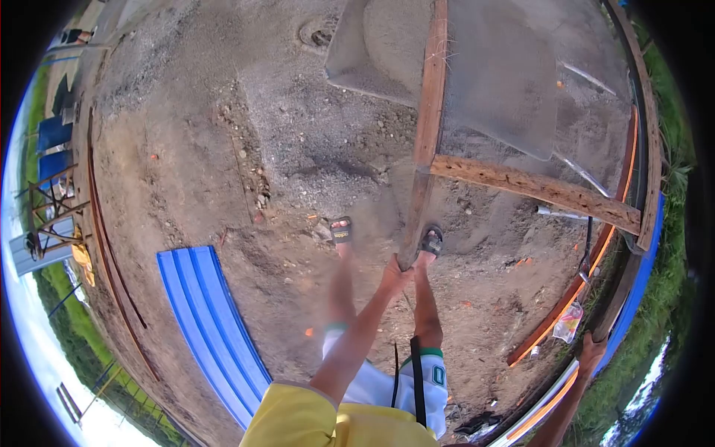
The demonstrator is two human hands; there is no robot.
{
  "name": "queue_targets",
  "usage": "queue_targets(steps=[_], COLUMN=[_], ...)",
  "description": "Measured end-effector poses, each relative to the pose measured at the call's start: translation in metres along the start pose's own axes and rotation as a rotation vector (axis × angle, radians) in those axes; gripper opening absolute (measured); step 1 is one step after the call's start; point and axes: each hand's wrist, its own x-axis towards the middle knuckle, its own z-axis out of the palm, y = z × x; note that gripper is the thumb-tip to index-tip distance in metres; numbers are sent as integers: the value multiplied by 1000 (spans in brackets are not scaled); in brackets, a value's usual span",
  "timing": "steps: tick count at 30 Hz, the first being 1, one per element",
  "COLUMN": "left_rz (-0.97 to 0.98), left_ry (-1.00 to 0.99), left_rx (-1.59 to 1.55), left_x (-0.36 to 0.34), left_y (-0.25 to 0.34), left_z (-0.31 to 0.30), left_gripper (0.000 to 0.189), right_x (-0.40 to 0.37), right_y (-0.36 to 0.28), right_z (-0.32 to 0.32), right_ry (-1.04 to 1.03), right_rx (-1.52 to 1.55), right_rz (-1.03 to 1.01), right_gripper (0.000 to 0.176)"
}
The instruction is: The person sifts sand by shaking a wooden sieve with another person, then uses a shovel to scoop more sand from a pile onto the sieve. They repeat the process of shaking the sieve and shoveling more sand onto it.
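My left hand (395,274) is wrapped round the lower end of a greyish wooden beam (418,212), between my two sandalled feet. That beam runs up to where a reddish timber (432,82) and a rough brown crosspiece (521,182) meet. Far to the right, my right hand (592,352) has its fingers closed on a dark board (620,298) that lies along the blue sheet edge. The fingers are partly hidden on both hands.
Blue corrugated sheeting (212,320) lies on the dirt at left. Orange-edged timber (566,316) curves along the right, near a plastic bag (568,322). Mesh (499,82) lies at the top. A wooden frame (56,205) stands far left.
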Motion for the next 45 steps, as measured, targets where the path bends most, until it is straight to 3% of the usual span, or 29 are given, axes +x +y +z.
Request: queue_targets(steps=[6,8,13,14,15,17,19,21,23,25,26,28,29,33,34,36,39,42,45], left_rz=[-4,106,120,142,165,68,44,120,155,246,320,256,129,214,208,36,3,39,-50], left_ry=[184,175,229,247,267,293,275,223,216,215,215,154,107,188,204,158,46,2,-99], left_rx=[369,238,291,370,449,295,265,350,446,555,616,610,539,736,782,742,569,497,319], left_x=[-8,-11,-43,-52,-53,-79,-80,-31,20,32,28,-2,-16,-1,-7,-35,-51,-52,-37], left_y=[22,11,20,28,38,104,108,44,-41,-65,-59,-43,-17,-23,-28,12,26,1,-52], left_z=[-90,-111,-149,-160,-166,-157,-150,-156,-138,-98,-70,-37,-28,-13,-6,30,67,97,118], left_gripper=[57,62,66,62,58,51,46,42,48,58,66,74,76,73,71,66,60,60,67], right_x=[-48,-63,-94,-88,-90,-90,-90,-80,-61,-51,-42,-44,-44,-46,-45,-39,-34,-36,-33], right_y=[-44,-23,-92,-75,-62,-53,-62,-44,1,21,54,84,79,89,108,123,146,143,201], right_z=[40,52,39,51,70,97,107,115,122,99,94,76,67,48,49,32,13,-5,-4], right_ry=[-92,-51,-20,-108,-63,-11,-16,-57,-115,-24,7,-10,-51,-72,26,-14,-40,-1,39], right_rx=[54,87,144,118,139,174,204,179,88,82,121,104,60,94,20,11,55,48,-32], right_rz=[37,54,-41,80,49,14,54,133,209,144,127,153,186,180,166,174,240,230,216], right_gripper=[52,52,48,46,45,44,43,43,44,51,53,57,59,63,54,58,55,46,47])
